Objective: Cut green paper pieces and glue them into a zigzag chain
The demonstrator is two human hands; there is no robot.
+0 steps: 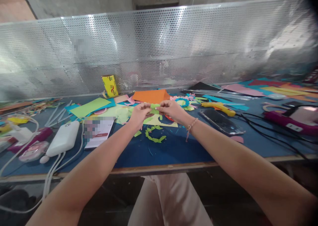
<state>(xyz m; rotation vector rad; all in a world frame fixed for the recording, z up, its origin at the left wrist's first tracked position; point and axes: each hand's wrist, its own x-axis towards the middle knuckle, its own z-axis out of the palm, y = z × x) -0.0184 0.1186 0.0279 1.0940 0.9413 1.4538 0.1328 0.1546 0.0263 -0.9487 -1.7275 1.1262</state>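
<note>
Between my two hands, over the middle of the table, is a small green paper piece (155, 106). My left hand (141, 112) pinches its left end, and my right hand (171, 110) pinches the right end. Below them a curved, notched green paper strip (155, 135) lies on the blue tabletop (159, 154), touched by neither hand. Just under my fingers are pale yellow paper (149, 121) and a partly hidden red rounded thing. Behind my hands lies an orange paper sheet (151, 95).
To the right lie a yellow glue gun (218, 108), a dark phone (221, 121) and a purple power strip (290, 120) with black cables. At left are a lit phone (99, 133), a white power bank (63, 138) and green sheets (89, 107). A perforated metal screen (154, 50) borders the back.
</note>
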